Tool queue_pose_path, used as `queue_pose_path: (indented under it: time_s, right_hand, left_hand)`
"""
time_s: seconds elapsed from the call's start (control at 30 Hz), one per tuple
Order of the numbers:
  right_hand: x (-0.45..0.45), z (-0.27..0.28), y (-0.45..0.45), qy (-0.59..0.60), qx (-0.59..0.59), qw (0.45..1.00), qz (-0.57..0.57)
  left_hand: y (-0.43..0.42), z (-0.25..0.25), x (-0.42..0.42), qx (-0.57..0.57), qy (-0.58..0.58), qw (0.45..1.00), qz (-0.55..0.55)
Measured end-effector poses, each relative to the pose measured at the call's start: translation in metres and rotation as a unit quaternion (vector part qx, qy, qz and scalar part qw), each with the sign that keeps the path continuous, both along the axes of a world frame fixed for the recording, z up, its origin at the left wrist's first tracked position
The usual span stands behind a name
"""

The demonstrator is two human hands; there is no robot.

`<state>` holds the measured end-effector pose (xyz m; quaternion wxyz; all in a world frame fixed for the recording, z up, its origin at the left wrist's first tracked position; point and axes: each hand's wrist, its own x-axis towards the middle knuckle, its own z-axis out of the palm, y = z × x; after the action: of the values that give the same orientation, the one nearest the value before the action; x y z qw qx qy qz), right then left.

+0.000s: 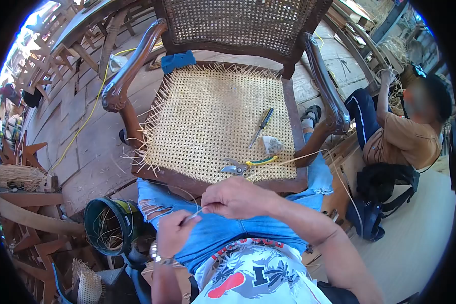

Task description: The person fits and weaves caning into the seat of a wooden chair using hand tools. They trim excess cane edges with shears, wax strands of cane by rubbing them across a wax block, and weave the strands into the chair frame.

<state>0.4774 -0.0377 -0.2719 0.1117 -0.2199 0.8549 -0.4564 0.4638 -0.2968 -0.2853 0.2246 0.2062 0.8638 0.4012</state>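
Observation:
My left hand [175,232], with a watch on its wrist, is closed in a pinch on a thin cane strand [193,216] above my lap. Just to its right, my right hand [234,196] is also closed, its fingers wrapped on the same strand. Both hands are near the front rail of a wooden armchair [301,185] with a woven cane seat [202,121]. On the seat lie pruning shears [248,164], a screwdriver-like tool [262,126] and a small whitish lump [272,145]. Loose cane ends stick up along the seat's left and back edges.
A blue cloth [178,61] rests at the seat's back left corner. To my left stands a dark green bucket [108,225] with cane strands inside. Another person [408,126] sits at the right, near a dark backpack [385,187]. A yellow cord [88,114] crosses the floor.

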Motion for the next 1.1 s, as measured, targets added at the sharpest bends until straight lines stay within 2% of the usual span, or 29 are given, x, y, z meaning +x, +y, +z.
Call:
queue_pose_path:
  time_s: [0.03,0.07,0.1,0.17,0.2,0.23,0.27,0.3,0.37,0.43,0.53,0.6,0.63,0.67,0.7,0.8,0.9,0.97,1.0,1.03,1.1]
  right_hand:
    - [-0.008,0.002,0.008,-0.026,-0.007,1.0,0.002]
    - [-0.016,0.003,0.019,-0.052,-0.013,0.999,0.006]
    - [-0.025,0.003,0.03,-0.078,-0.021,0.997,0.013]
    - [-0.044,-0.017,0.056,-0.152,-0.047,0.985,-0.065]
    - [-0.059,-0.03,0.073,-0.099,-0.011,0.991,-0.09]
    - [-0.075,-0.039,0.089,-0.046,0.024,0.992,-0.118]
    - [-0.09,-0.039,0.101,-0.006,0.095,0.984,-0.147]
    - [-0.104,-0.039,0.114,0.032,0.167,0.969,-0.179]
    - [-0.14,-0.051,0.143,0.16,0.266,0.934,-0.177]
    - [-0.163,-0.052,0.157,0.271,0.385,0.853,-0.223]
    - [-0.214,-0.04,0.151,0.129,0.42,0.829,-0.346]
    - [-0.253,-0.034,0.132,0.166,0.352,0.857,-0.336]
    - [-0.262,-0.027,0.101,0.23,0.242,0.881,-0.335]
    - [-0.267,-0.024,0.065,0.257,0.165,0.912,-0.273]
    - [-0.261,-0.025,0.027,0.395,0.117,0.895,-0.173]
    - [-0.221,-0.024,-0.03,0.33,0.224,0.917,-0.01]
    - [-0.226,-0.079,-0.003,0.385,0.197,0.9,0.055]
    - [-0.235,-0.089,0.056,0.159,0.117,0.978,-0.062]
    - [-0.256,-0.101,0.094,0.148,0.314,0.933,-0.098]
    - [-0.265,-0.106,0.135,0.156,0.436,0.872,-0.158]
    - [-0.27,-0.132,0.211,0.072,0.583,0.726,-0.359]
  left_hand:
    - [-0.015,0.013,-0.002,0.003,0.022,0.999,0.031]
    - [-0.05,0.004,-0.009,0.041,0.047,0.997,0.053]
    - [-0.083,0.012,-0.016,0.016,0.007,0.991,0.133]
    - [-0.146,0.035,-0.036,-0.03,0.165,0.946,0.276]
    - [-0.177,0.055,-0.042,-0.099,0.253,0.897,0.347]
    - [-0.202,0.078,-0.042,-0.117,0.372,0.835,0.387]
    - [-0.263,0.088,-0.04,-0.099,0.382,0.802,0.449]
    - [-0.306,0.102,-0.034,-0.115,0.504,0.735,0.439]
    - [-0.352,0.127,-0.024,-0.128,0.547,0.654,0.506]
    - [-0.373,0.132,-0.017,-0.109,0.532,0.623,0.563]
    - [-0.373,0.124,-0.014,-0.066,0.479,0.634,0.604]
    - [-0.365,0.111,-0.018,-0.022,0.43,0.667,0.608]
    - [-0.36,0.102,-0.021,0.006,0.401,0.687,0.606]
    - [-0.351,0.094,-0.024,0.037,0.364,0.716,0.595]
    - [-0.339,0.083,-0.027,0.055,0.329,0.738,0.586]
    - [-0.279,0.063,-0.041,0.076,0.242,0.787,0.562]
    - [-0.268,0.045,-0.054,0.062,0.181,0.83,0.525]
    - [-0.238,0.049,-0.054,0.037,0.165,0.852,0.496]
    - [-0.23,0.05,-0.051,0.044,0.123,0.866,0.483]
    - [-0.221,0.051,-0.048,0.054,0.082,0.878,0.469]
    - [-0.188,0.049,-0.047,0.058,0.023,0.909,0.412]
